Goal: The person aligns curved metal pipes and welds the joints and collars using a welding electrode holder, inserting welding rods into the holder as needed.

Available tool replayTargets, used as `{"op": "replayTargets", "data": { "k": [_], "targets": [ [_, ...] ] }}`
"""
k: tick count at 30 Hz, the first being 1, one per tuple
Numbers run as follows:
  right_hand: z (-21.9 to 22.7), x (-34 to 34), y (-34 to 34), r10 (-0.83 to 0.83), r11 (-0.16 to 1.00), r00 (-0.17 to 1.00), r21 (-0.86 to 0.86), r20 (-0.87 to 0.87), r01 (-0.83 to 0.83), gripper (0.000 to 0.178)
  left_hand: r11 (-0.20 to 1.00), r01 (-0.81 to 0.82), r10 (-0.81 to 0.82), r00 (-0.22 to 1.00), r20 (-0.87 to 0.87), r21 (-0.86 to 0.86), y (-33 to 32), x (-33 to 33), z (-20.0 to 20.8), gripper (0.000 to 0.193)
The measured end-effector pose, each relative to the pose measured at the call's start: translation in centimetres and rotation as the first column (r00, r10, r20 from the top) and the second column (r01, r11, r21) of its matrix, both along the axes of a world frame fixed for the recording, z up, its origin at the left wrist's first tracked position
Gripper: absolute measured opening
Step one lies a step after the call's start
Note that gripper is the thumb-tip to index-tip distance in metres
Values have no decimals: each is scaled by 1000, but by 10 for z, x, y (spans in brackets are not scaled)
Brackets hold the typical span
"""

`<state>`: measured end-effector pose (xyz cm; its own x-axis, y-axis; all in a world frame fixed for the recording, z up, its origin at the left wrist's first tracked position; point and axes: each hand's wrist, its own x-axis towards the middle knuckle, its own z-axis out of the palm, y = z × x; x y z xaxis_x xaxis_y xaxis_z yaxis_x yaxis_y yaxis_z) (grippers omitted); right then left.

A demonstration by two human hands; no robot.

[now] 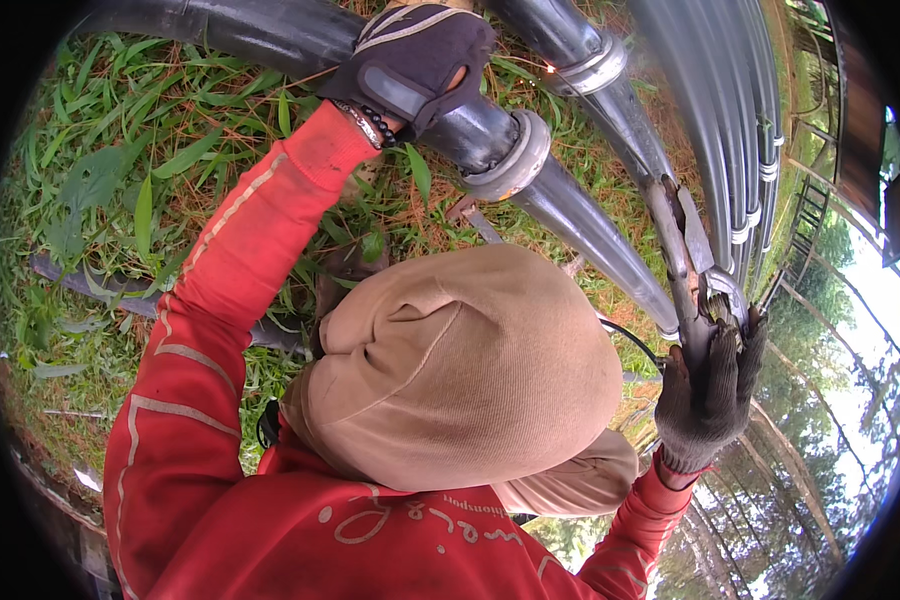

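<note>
My left hand (420, 65), in a dark glove with a grey strap, is closed over a thick black pipe (270, 35) near its pale collar (515, 160); its fingertips are mostly cut off by the upper edge. My right hand (710, 400), in a dark grey knitted glove, closes around a long, worn brown-grey piece (678, 245) of a kind I cannot make out. A curved silvery metal part (727, 290) sits beside it, just above the fingers. Past its upper end runs a second black pipe (625, 125) with a pale collar (590, 70), where small orange bright spots show.
My bent knee (470, 360) in tan cloth rises between my arms. Several long black pipes (705, 90) run side by side at the right. Grass and dry needles (170, 140) cover the ground. A thin black cable (630, 335) curves beyond the knee. Trees (770, 480) stand farther right.
</note>
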<state>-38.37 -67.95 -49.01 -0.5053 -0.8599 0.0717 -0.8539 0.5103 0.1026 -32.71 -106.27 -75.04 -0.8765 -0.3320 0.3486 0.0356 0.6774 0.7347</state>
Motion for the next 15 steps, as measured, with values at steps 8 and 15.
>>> {"op": "replayTargets", "data": {
  "k": [8,15],
  "targets": [
    [-2,0,-1,-19,1000,1000,-6,0,19,65,999,23,-22,999,37,-40,-2,-3,3,14],
    [-1,0,-1,-17,999,1000,30,-20,17,65,1000,28,-28,999,34,-2,0,-3,5,12]
  ]
}}
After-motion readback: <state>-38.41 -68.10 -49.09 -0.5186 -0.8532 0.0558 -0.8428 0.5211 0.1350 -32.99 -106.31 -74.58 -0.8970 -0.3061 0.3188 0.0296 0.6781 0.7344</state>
